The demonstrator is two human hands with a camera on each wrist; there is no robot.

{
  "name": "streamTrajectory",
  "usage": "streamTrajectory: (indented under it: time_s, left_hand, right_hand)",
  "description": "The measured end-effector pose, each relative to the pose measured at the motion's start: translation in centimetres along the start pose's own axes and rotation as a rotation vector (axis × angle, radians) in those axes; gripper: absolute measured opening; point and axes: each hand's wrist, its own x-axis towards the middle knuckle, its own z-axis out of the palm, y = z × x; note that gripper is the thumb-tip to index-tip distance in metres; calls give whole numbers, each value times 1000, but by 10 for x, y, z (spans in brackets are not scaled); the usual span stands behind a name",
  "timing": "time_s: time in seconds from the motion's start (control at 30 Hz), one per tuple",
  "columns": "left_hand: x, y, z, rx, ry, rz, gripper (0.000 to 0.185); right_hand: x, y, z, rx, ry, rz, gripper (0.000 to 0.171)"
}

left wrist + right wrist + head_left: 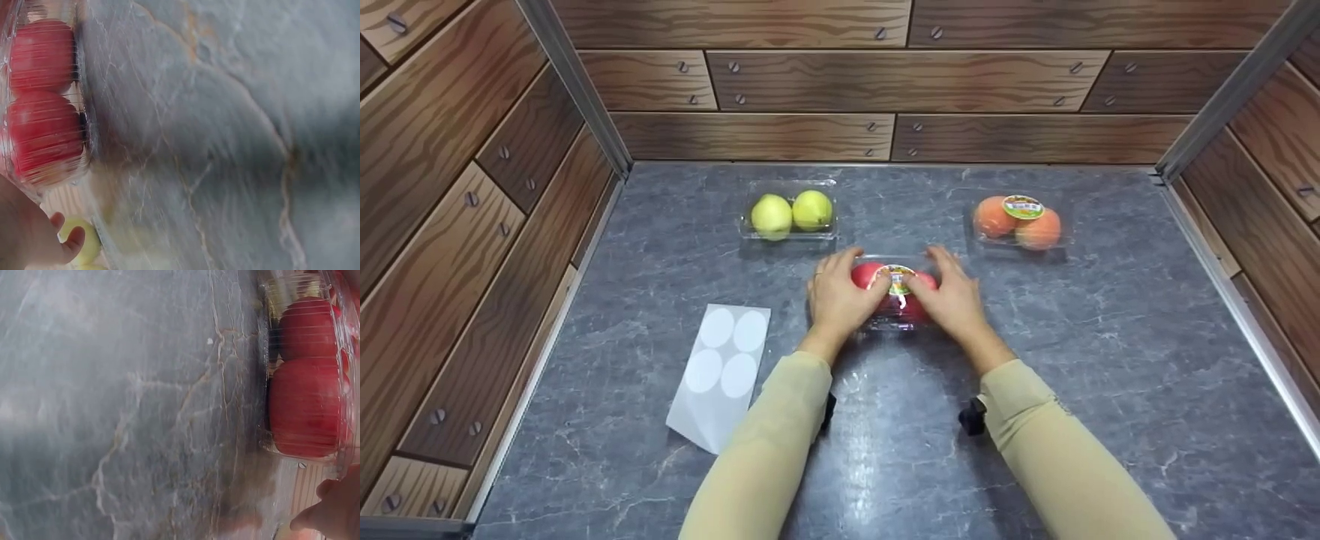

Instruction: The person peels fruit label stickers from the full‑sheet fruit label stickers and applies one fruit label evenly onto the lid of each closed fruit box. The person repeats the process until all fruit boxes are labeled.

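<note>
A clear plastic box (pixel 896 325) of red round fruits (pixel 45 132) sits on the table in the middle of the head view. My left hand (pixel 838 294) holds it by its left side, my right hand (pixel 958 298) by its right. An oval, colourful sticker (pixel 898 281) lies on the lid, and both thumbs press on it from either side. In the right wrist view the red fruits (pixel 308 405) show through the ribbed wall of the box, with a few fingers beyond its far end.
A clear box of yellow-green fruits (pixel 772 217) stands at the back left. At the back right is another with orange fruits (pixel 996 217) and an oval label (pixel 1024 207). A sheet with white ovals (pixel 712 405) lies left of my left forearm. Wood-patterned walls (pixel 840 79) enclose the table (pixel 1110 360).
</note>
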Motion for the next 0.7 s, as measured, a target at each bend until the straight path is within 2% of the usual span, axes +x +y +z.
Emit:
streamTrajectory:
  time_s: [0.2,0.7]
  left_hand:
    - [0,-1,-3,26,-52,-4,74]
    - [-2,-2,-2,31,-46,11,76]
  right_hand:
    - [1,3,-1,11,-29,-21,82]
    - [0,6,-1,20,-28,-30,87]
